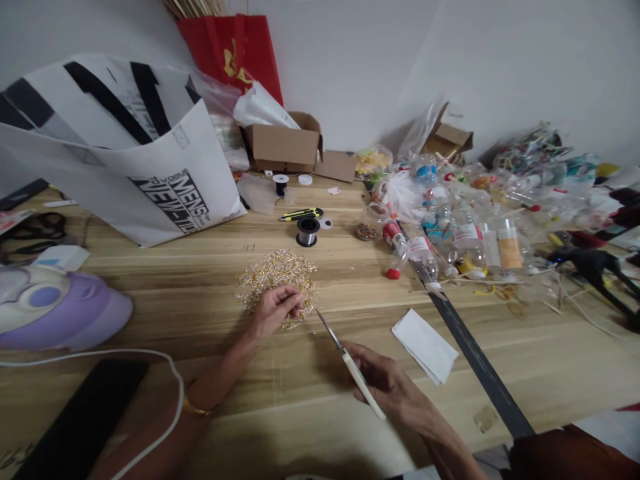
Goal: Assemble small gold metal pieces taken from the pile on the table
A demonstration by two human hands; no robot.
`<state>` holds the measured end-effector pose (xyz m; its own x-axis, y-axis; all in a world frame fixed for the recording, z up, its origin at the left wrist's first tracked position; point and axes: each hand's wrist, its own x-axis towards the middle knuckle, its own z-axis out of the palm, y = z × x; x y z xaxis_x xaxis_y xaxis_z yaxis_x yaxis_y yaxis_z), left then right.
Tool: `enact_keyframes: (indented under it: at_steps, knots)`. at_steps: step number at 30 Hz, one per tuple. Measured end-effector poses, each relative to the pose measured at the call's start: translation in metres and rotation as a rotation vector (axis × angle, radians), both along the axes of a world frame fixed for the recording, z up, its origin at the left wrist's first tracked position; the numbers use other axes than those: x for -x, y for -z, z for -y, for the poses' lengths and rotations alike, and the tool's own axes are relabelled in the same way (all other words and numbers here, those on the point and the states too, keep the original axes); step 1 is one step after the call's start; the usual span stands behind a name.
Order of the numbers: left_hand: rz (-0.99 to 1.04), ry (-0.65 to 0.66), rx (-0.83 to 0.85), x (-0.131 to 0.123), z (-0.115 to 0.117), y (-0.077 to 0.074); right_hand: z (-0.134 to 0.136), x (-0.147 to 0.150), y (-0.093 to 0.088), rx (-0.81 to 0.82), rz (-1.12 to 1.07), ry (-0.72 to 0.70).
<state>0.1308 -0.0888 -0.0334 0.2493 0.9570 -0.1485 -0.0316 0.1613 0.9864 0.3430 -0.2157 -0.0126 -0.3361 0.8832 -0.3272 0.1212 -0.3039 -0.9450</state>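
Left hand (274, 308) fingers pinch together on the near edge of the gold bead pile (277, 270). Right hand (387, 385) fingers close round the white-handled scissors (350, 363), whose tips point at the left fingers, over the tabletop (200, 280); folded paper (425, 343) lies just beyond

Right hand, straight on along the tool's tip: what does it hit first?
The right hand holds a white-handled cutting tool pointing up-left. First in line is probably the left hand, which is pinching at the edge of the gold bead pile. Depth is unclear, so the beads could come first.
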Motion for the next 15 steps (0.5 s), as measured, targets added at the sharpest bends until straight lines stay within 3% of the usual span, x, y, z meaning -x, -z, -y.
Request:
enact_keyframes:
  at_steps: [6,15]
  knots:
    - [-0.011,0.003,0.009,-0.004,0.002,0.0,0.004,0.01,-0.002,-0.065,-0.017,-0.025]
    - [0.008,0.013,0.021,-0.007,0.004,0.0,0.004,0.018,-0.005,-0.112,0.147,-0.02]
